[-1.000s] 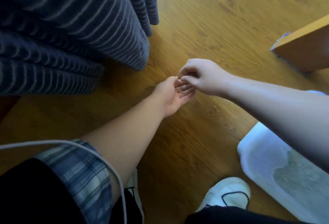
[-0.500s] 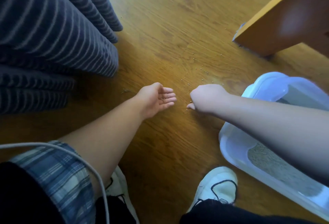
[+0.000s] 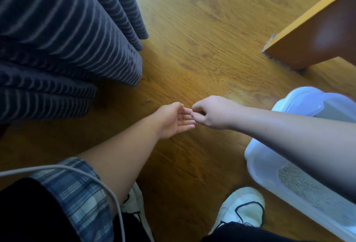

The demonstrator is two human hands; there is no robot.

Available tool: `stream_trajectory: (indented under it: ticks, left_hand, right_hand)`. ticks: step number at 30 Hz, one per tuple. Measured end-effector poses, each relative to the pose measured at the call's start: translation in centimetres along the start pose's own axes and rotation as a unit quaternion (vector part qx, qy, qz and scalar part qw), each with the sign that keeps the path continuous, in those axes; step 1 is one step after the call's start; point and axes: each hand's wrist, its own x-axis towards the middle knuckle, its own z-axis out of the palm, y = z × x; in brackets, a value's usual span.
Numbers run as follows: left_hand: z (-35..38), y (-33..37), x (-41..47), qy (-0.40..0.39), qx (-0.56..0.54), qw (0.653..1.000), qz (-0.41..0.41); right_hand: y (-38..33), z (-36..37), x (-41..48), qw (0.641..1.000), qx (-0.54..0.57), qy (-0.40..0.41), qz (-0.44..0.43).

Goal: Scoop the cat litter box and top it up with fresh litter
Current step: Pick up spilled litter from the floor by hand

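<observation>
My left hand (image 3: 173, 121) is held palm up and cupped just above the wooden floor, with a few litter grains resting on its fingers. My right hand (image 3: 213, 112) is pinched shut, its fingertips touching the left hand's fingers. Several stray litter grains (image 3: 224, 81) lie scattered on the floor beyond the hands. The white litter box (image 3: 269, 166) stands at the right, partly hidden under my right forearm, with grey litter (image 3: 300, 184) inside.
Dark striped fabric (image 3: 63, 36) hangs at the left down to the floor. A wooden furniture corner (image 3: 312, 36) juts in at the upper right. My two white shoes (image 3: 240, 209) stand on the floor at the bottom. A grey cable (image 3: 86, 172) crosses my left sleeve.
Half a second ago my right hand was pinching at the floor apart from the left. It has since moved left and now meets the cupped left palm.
</observation>
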Motion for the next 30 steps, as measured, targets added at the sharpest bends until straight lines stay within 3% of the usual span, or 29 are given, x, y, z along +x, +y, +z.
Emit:
stream_trajectory:
  ticks: [3,7,12,17,23,27,30]
  left_hand:
    - [0.0,-0.6,-0.2,-0.015,-0.044,0.999,0.011]
    - [-0.8,-0.9,-0.5,0.015,-0.054,0.998,0.026]
    - [-2.8,-0.8,-1.0,0.039,-0.077,0.996,0.033]
    - [-4.1,-0.7,-1.6,0.057,-0.080,0.995,0.032]
    - [-4.5,-0.8,-2.0,0.060,-0.075,0.995,0.024]
    - [-3.6,-1.0,-1.8,0.063,-0.055,0.996,0.025]
    - [-3.0,-0.9,-1.5,0.068,-0.044,0.996,0.024]
  right_hand:
    - [-1.3,0.3,0.2,0.999,0.023,-0.015,-0.041]
    - [0.4,0.4,2.1,0.999,-0.016,0.051,0.003]
    - [0.7,1.1,3.9,0.998,-0.057,0.037,0.009]
    - [0.1,1.3,4.5,0.982,-0.190,0.022,0.005]
    - [-2.1,1.1,5.1,0.966,-0.256,-0.005,0.021]
    - [-2.4,1.3,5.2,0.968,-0.247,-0.028,0.027]
    - [-2.0,1.0,4.8,0.987,-0.159,0.000,0.029]
